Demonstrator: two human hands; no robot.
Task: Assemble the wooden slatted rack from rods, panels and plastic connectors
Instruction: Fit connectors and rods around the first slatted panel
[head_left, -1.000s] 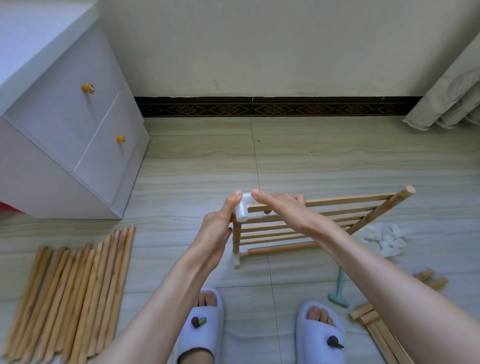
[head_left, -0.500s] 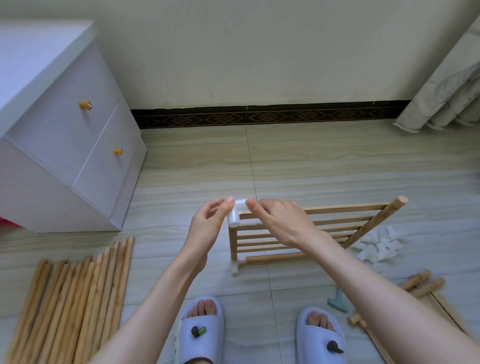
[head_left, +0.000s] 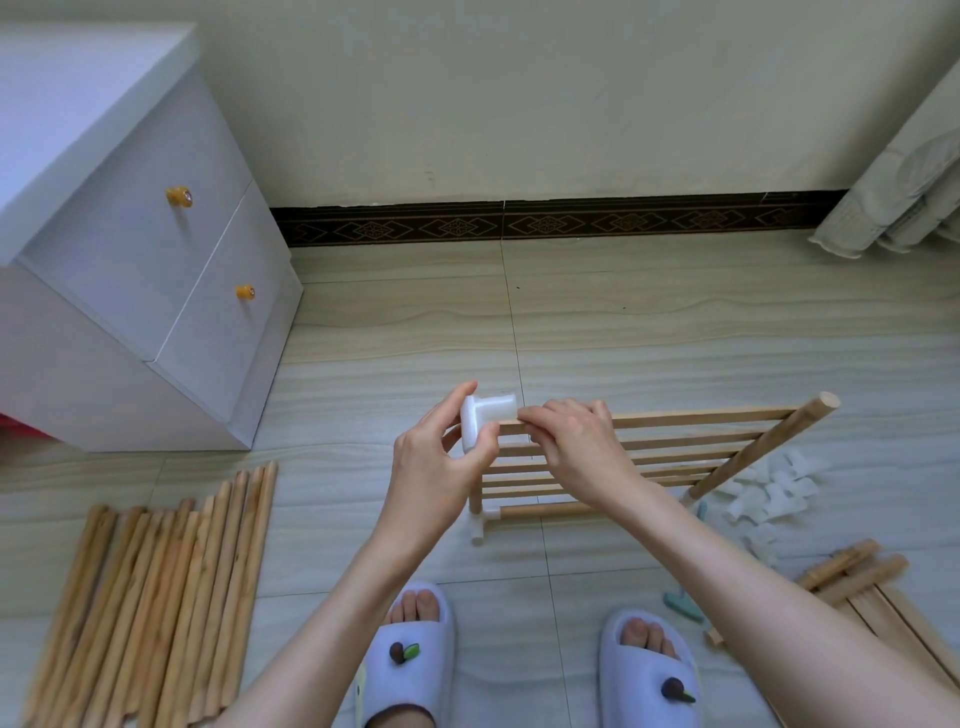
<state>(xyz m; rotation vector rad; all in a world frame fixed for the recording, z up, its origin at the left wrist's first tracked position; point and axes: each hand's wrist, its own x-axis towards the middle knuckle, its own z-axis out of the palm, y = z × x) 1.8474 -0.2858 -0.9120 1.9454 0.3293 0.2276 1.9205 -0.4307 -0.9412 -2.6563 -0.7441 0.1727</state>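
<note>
I see the white cabinet (head_left: 130, 249) at ten o'clock and loose rods (head_left: 150, 597) on the floor at eight. The slatted panel (head_left: 649, 457) stands on edge at centre, leaning toward three o'clock. My right hand (head_left: 576, 447) pinches its top rail; my left hand (head_left: 431, 467) grips the white connector (head_left: 485, 415) at that rail's end. Spare connectors (head_left: 769, 488) lie at three.

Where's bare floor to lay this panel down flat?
Bare tiles between the cabinet, the skirting and the panel. Crowded: rods on the left, connectors and more wood on the right.
</note>
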